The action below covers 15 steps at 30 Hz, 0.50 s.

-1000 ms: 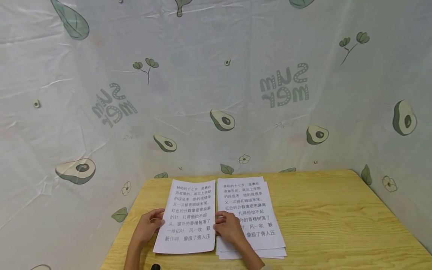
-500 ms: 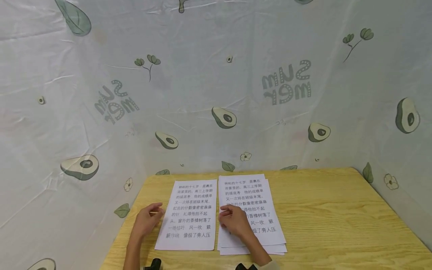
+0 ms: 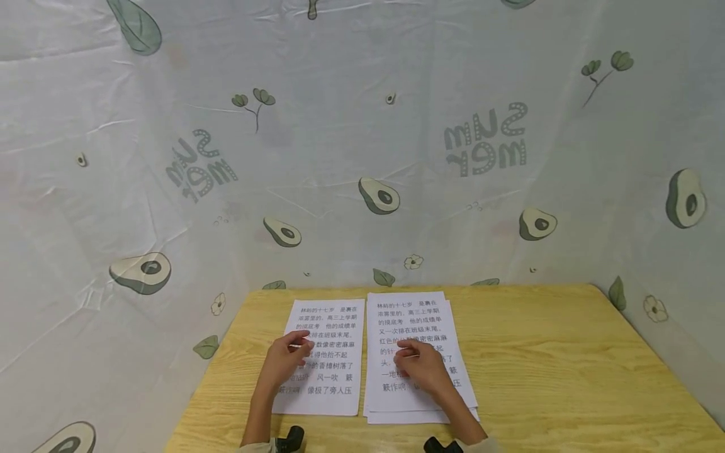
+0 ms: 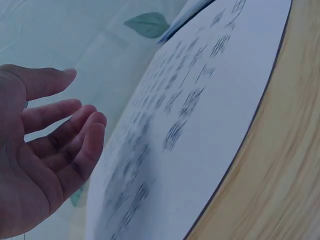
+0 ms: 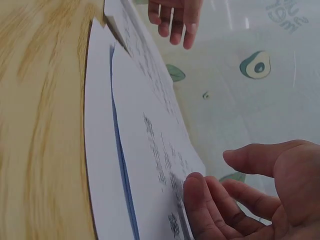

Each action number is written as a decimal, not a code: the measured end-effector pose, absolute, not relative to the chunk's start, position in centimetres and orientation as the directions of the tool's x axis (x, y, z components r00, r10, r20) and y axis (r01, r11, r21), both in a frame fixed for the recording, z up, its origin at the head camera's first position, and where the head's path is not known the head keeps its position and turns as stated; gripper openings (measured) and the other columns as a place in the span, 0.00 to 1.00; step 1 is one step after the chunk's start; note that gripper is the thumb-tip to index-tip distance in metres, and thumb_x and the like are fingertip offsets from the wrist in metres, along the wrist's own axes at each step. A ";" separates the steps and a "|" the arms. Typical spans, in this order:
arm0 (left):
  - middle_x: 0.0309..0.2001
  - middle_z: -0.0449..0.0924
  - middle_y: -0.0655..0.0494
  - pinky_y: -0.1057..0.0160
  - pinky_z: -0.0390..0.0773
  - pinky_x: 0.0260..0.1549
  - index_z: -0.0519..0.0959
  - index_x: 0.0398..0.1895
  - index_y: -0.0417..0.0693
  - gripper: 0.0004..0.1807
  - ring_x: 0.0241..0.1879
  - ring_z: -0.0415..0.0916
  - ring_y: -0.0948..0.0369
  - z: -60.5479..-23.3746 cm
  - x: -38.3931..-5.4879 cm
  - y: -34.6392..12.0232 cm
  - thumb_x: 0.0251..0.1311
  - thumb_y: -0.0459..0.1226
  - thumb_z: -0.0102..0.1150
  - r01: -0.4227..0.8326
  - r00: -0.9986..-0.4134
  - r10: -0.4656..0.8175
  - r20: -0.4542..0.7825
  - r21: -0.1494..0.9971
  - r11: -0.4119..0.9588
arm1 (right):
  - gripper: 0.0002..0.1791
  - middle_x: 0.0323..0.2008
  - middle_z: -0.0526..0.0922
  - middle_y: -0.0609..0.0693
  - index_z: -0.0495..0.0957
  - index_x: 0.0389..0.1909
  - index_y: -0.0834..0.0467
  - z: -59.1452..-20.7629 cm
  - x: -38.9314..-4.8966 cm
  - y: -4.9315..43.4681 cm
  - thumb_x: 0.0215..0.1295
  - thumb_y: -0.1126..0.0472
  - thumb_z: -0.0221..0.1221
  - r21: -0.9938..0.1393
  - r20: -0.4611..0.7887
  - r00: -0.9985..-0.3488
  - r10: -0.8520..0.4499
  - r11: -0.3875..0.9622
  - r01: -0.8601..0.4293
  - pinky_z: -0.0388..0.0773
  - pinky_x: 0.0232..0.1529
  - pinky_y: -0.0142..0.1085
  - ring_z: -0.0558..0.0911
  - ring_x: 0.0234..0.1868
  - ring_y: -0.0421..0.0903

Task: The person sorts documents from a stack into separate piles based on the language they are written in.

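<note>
- Papers [image 3: 376,377] are lying low before the person, in a view mostly filled by the cloth [image 3: 328,145], which is hanging behind the table and showing creases.
- The table [image 3: 544,358] is supporting the papers from beneath; its level top is probably what is letting them lie flat without being held.
- The right pile [image 3: 408,324] is sitting just beside the left paper, print facing up and upright towards the person, so the text is staying legible from that side. A lower sheet is jutting out along the bottom and right edges, seemingly because the layers are not being squared up.
- The left paper [image 3: 331,362] is facing the same way, a narrow strip of table separating it from the pile; whether it is one sheet or several, I cannot tell.
- The right hand [image 3: 421,365] is hovering over the right pile, fingers bending loosely and thumb standing apart, moderately wide and holding nothing. Its fingertips are overlapping the paper in the right wrist view, so I cannot be sure about touching.
- The left hand [image 3: 287,358] is hanging over the left paper, throwing a shadow on it, apparently clear of it. Its fingers are curving softly with the thumb well apart; nothing is filling that gap, so nothing is drawing them tighter.
- Black devices [image 3: 291,438] are sitting at both wrists, presumably worn there to face each hand.
</note>
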<state>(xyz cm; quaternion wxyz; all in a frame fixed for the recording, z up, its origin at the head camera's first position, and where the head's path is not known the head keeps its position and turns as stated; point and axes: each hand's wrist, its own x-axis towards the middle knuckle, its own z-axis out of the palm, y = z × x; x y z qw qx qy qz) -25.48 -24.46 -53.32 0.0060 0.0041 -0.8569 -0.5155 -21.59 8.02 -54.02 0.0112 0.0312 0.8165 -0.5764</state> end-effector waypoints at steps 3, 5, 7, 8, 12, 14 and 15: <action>0.47 0.85 0.47 0.66 0.87 0.36 0.82 0.65 0.38 0.22 0.40 0.84 0.57 -53.7 -25.7 -22.9 0.71 0.38 0.67 0.017 -1.000 0.014 0.012 0.889 0.458 | 0.22 0.43 0.89 0.53 0.84 0.61 0.65 -53.9 -21.4 9.3 0.67 0.63 0.68 -0.936 -0.052 -0.997 0.062 0.346 0.071 0.85 0.35 0.32 0.87 0.36 0.42; 0.46 0.85 0.47 0.66 0.87 0.35 0.82 0.64 0.37 0.22 0.39 0.84 0.58 -54.0 -25.8 -22.0 0.71 0.38 0.68 0.035 -0.999 0.034 0.022 0.890 0.454 | 0.22 0.43 0.89 0.54 0.84 0.61 0.66 -53.7 -21.3 10.1 0.67 0.64 0.68 -0.935 -0.052 -0.996 0.077 0.345 0.076 0.84 0.35 0.32 0.87 0.36 0.42; 0.46 0.85 0.47 0.67 0.87 0.35 0.83 0.64 0.38 0.22 0.39 0.83 0.59 -54.2 -25.8 -21.2 0.71 0.39 0.68 0.033 -0.999 0.044 0.015 0.892 0.451 | 0.22 0.43 0.89 0.55 0.83 0.61 0.67 -53.6 -21.2 11.0 0.68 0.64 0.68 -0.935 -0.050 -0.995 0.089 0.346 0.078 0.84 0.34 0.31 0.87 0.36 0.43; 0.46 0.85 0.48 0.67 0.87 0.35 0.83 0.64 0.39 0.22 0.39 0.83 0.59 -54.4 -25.9 -20.8 0.71 0.39 0.68 0.032 -0.999 0.048 0.012 0.894 0.447 | 0.22 0.43 0.88 0.55 0.83 0.61 0.68 -53.5 -21.1 11.4 0.68 0.64 0.68 -0.935 -0.052 -0.994 0.094 0.346 0.081 0.84 0.34 0.31 0.87 0.36 0.42; 0.47 0.85 0.48 0.66 0.87 0.35 0.83 0.65 0.40 0.23 0.39 0.83 0.58 -54.6 -26.0 -19.4 0.71 0.41 0.68 0.026 -0.998 0.065 -0.002 0.905 0.424 | 0.23 0.45 0.88 0.57 0.82 0.62 0.68 -53.1 -21.0 13.2 0.69 0.64 0.67 -0.931 -0.059 -0.992 0.114 0.353 0.096 0.83 0.35 0.30 0.86 0.37 0.43; 0.47 0.85 0.48 0.66 0.87 0.35 0.83 0.65 0.40 0.23 0.39 0.83 0.58 -54.7 -26.0 -18.7 0.71 0.41 0.68 0.038 -0.997 0.078 0.006 0.908 0.417 | 0.23 0.46 0.88 0.58 0.81 0.63 0.69 -53.0 -20.8 14.0 0.70 0.64 0.66 -0.929 -0.063 -0.990 0.126 0.354 0.104 0.84 0.36 0.31 0.86 0.37 0.43; 0.47 0.85 0.48 0.65 0.87 0.35 0.83 0.65 0.40 0.23 0.39 0.83 0.58 -54.7 -26.0 -18.3 0.71 0.41 0.68 0.038 -0.997 0.083 0.004 0.910 0.413 | 0.22 0.47 0.88 0.59 0.81 0.63 0.69 -52.9 -20.7 14.3 0.70 0.65 0.66 -0.931 -0.066 -0.989 0.132 0.348 0.109 0.85 0.37 0.31 0.86 0.38 0.44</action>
